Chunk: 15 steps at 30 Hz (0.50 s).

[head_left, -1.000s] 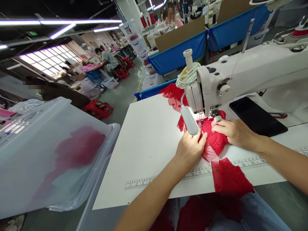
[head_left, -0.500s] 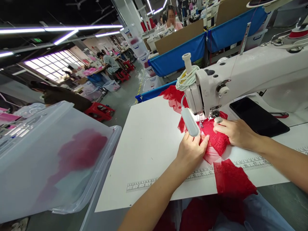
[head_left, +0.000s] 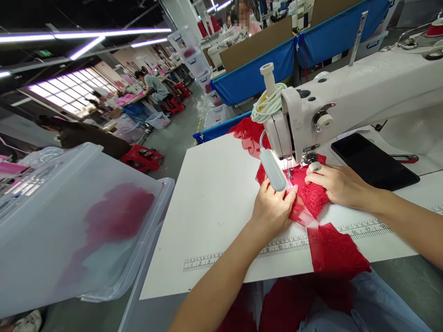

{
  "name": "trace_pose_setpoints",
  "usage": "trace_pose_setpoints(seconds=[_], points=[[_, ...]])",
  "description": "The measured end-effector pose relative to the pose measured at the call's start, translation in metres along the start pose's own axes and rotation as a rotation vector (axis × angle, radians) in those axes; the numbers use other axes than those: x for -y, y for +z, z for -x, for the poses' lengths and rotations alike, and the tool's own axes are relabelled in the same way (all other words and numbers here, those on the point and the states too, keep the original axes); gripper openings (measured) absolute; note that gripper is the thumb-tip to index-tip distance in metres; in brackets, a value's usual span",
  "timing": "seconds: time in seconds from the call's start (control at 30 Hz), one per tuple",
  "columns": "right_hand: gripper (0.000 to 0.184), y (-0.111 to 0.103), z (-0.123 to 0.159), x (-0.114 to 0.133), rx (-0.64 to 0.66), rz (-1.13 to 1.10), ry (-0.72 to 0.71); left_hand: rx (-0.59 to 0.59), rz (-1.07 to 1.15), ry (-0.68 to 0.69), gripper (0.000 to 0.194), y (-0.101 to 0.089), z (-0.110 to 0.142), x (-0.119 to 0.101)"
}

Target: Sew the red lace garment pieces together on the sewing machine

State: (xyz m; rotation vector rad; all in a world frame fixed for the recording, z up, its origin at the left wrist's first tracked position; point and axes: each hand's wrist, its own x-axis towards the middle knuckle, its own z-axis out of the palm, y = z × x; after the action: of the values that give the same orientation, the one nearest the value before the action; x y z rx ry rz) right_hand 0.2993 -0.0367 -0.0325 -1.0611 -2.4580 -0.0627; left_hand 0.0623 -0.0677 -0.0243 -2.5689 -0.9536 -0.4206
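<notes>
Red lace fabric (head_left: 314, 199) with sheer mesh parts lies under the presser foot (head_left: 290, 173) of a white sewing machine (head_left: 363, 87). My left hand (head_left: 273, 207) is closed on the mesh edge left of the foot, its thumb on top and its fingertips partly behind a grey lamp (head_left: 273, 169). On the right, my right hand (head_left: 341, 185) has its fingers bent and pinching the lace close to the needle area. Another red lace piece (head_left: 337, 251) joins at a narrow point and hangs over the table's front edge. More red fabric (head_left: 251, 133) lies behind the machine head.
A black phone (head_left: 375, 161) rests under the machine arm, beside a red-handled tool (head_left: 404, 158). Ruler marks (head_left: 280, 246) run along the white table (head_left: 207, 198). At left stands a translucent plastic bin (head_left: 79, 230). Red fabric also covers my lap. People sit working farther back.
My left hand has slid slightly forward along the mesh, closer to the presser foot. My right hand keeps its hold on the lace. The whole view has shifted a little.
</notes>
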Motion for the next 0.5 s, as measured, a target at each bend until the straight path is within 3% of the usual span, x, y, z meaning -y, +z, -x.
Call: trace_pose_setpoints(seconds=[0.17, 0.3, 0.5], points=[[0.042, 0.003, 0.003, 0.001, -0.014, -0.025, -0.004, -0.051, 0.012, 0.045, 0.034, 0.0, -0.004, 0.001], [0.04, 0.002, 0.005, 0.004, -0.061, -0.084, -0.03, -0.094, -0.013, 0.068, 0.027, -0.002, -0.008, -0.002], [0.047, -0.01, 0.0, 0.011, 0.076, -0.149, -0.119, -0.119, 0.056, 0.112, 0.028, -0.006, -0.006, -0.006]])
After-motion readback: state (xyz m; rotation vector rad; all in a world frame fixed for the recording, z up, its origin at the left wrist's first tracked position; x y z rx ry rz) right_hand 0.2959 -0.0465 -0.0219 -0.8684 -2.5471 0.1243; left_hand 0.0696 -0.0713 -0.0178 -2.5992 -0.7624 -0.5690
